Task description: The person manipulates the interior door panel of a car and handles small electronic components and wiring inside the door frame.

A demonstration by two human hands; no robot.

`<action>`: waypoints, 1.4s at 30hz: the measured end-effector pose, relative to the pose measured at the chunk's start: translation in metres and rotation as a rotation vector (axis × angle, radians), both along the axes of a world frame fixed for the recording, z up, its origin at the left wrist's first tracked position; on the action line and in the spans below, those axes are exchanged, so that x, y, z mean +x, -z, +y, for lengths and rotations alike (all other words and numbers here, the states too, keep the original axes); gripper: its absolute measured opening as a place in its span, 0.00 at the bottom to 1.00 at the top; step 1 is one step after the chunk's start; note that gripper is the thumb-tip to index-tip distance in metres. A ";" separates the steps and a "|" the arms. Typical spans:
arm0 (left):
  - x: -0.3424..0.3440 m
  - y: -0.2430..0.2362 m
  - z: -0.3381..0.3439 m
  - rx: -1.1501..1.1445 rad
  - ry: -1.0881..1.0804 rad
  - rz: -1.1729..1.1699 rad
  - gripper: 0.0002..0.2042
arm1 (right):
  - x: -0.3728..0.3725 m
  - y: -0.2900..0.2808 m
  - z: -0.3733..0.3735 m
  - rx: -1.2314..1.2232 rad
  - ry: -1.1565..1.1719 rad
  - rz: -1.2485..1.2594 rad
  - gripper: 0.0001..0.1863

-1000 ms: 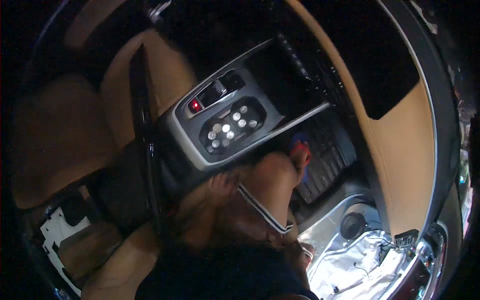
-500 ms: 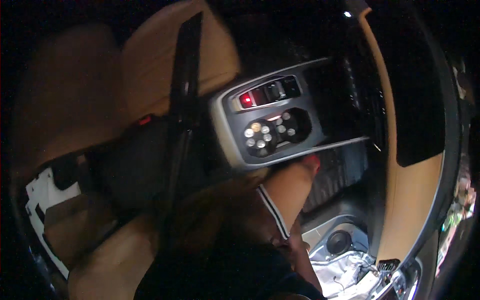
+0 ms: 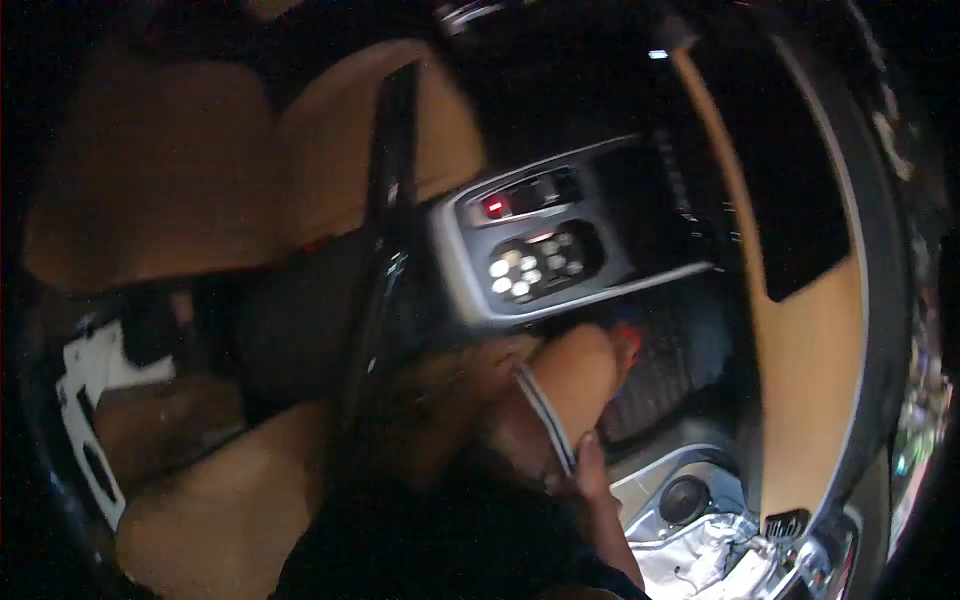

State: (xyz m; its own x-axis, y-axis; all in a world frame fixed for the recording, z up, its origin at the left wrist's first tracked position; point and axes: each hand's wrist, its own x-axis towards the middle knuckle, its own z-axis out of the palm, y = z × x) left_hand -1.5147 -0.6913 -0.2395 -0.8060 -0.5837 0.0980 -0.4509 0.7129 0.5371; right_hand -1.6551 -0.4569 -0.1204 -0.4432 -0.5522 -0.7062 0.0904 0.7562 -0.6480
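My right hand (image 3: 592, 470) is at the outer side of my bent right leg (image 3: 578, 370), beside the striped hem of my shorts; its fingers are mostly hidden. In the shadow by the same leg, my left hand (image 3: 500, 360) shows only as a dim, blurred shape, so its fingers cannot be made out. Above them lies the centre console (image 3: 610, 225) of a car, with a red-lit button (image 3: 494, 208) and cup holders holding several coins (image 3: 529, 264). A red-and-blue piece of footwear (image 3: 628, 336) shows beyond my knee on the dark floor mat (image 3: 675, 380).
Tan seats (image 3: 170, 190) fill the left, crossed by a long glossy black strip (image 3: 388, 200). White pieces (image 3: 120, 355) lie lower left. The tan trim panel (image 3: 810, 370) curves down the right, above an exposed door with a speaker (image 3: 684, 499) and silvery lining (image 3: 690, 560).
The view has swung, putting the console farther right in the frame. My right hand has come up along the outside of my leg. My left hand has become dimmer and harder to see.
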 end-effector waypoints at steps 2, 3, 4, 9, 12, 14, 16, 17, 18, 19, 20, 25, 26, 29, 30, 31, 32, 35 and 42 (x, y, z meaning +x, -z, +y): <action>0.033 0.033 0.009 -0.189 0.012 -0.140 0.24 | -0.001 0.002 0.002 0.011 -0.123 0.199 0.31; 0.056 0.063 0.009 -0.202 -0.016 -0.130 0.28 | 0.009 -0.018 -0.018 -0.032 -0.071 0.138 0.26; 0.042 0.053 0.008 -0.279 -0.005 -0.153 0.26 | 0.007 -0.025 -0.024 -0.053 0.016 0.092 0.22; 0.020 0.039 -0.008 -0.252 0.088 -0.144 0.24 | -0.019 -0.041 -0.009 -0.376 0.071 0.600 0.18; 0.014 0.052 -0.009 -0.302 0.038 0.011 0.24 | -0.057 -0.102 -0.017 -0.544 0.241 0.946 0.06; 0.014 0.051 -0.007 -0.317 0.069 -0.109 0.22 | -0.088 -0.162 -0.014 -0.796 0.251 1.213 0.07; 0.029 0.051 -0.019 -0.332 0.068 -0.162 0.21 | -0.093 -0.228 -0.018 -0.902 0.220 1.533 0.09; 0.038 0.053 -0.027 -0.342 0.055 -0.153 0.21 | -0.090 -0.250 -0.018 -1.041 0.255 1.712 0.08; 0.028 0.055 -0.027 -0.333 0.067 -0.118 0.20 | -0.084 -0.277 -0.008 -1.106 0.223 1.835 0.08; 0.029 0.055 -0.032 -0.343 0.072 -0.105 0.20 | -0.078 -0.296 0.003 -1.186 0.215 1.945 0.09; 0.023 0.066 -0.027 -0.331 0.105 -0.081 0.19 | -0.064 -0.314 0.008 -1.449 0.232 1.869 0.10; 0.024 0.078 -0.041 -0.356 0.114 -0.070 0.17 | -0.019 -0.362 -0.006 -2.690 0.166 1.086 0.19; 0.025 0.075 -0.048 -0.369 0.100 -0.072 0.17 | -0.017 -0.365 -0.001 -2.812 0.136 0.971 0.20; 0.009 0.074 -0.043 -0.361 0.113 -0.052 0.17 | -0.024 -0.368 0.030 -2.623 -0.307 0.961 0.17; 0.007 0.070 -0.050 -0.363 0.106 -0.054 0.16 | -0.025 -0.365 0.037 -2.591 -0.310 1.025 0.16; 0.008 0.069 -0.055 -0.366 0.095 -0.058 0.16 | -0.026 -0.357 0.048 -2.530 -0.238 1.098 0.15; 0.006 0.070 -0.057 -0.361 0.090 -0.055 0.16 | -0.028 -0.351 0.057 -2.433 -0.149 1.221 0.15; 0.007 0.074 -0.066 -0.347 0.073 -0.055 0.16 | -0.022 -0.314 0.102 -1.915 0.161 1.573 0.13; 0.003 0.069 -0.077 -0.034 -0.072 0.101 0.15 | 0.003 -0.160 0.170 -0.483 0.531 0.976 0.19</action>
